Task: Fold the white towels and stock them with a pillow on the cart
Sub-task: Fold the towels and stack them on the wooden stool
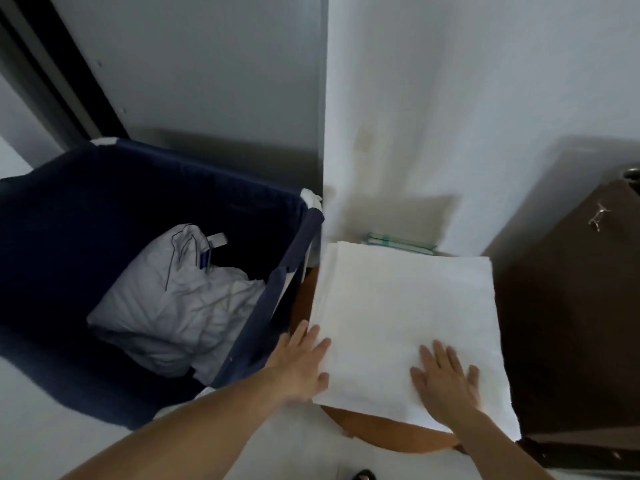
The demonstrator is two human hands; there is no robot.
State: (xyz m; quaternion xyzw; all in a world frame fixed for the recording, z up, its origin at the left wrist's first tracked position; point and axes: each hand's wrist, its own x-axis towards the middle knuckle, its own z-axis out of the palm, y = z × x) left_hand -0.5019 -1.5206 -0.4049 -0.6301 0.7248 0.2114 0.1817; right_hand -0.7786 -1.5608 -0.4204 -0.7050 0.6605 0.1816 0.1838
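Folded white terry towel (405, 327) at lower centre, lying flat on round brown wooden table (391, 429). Right hand (446, 382) flat on towel, fingers straight and spread. Left hand (301, 365) at towel's left edge, fingers extended, gripping nothing. Dark blue fabric laundry cart (104, 209) just left, holding crumpled white pillow (176, 299). Dark brown cabinet (571, 306) right; green-edged item (398, 242) behind towel against white wall (467, 98).

Blue laundry bin (104, 209): walls off the left. Brown cabinet (571, 306): blocks the right. White wall (467, 116): closes behind. Near side open.
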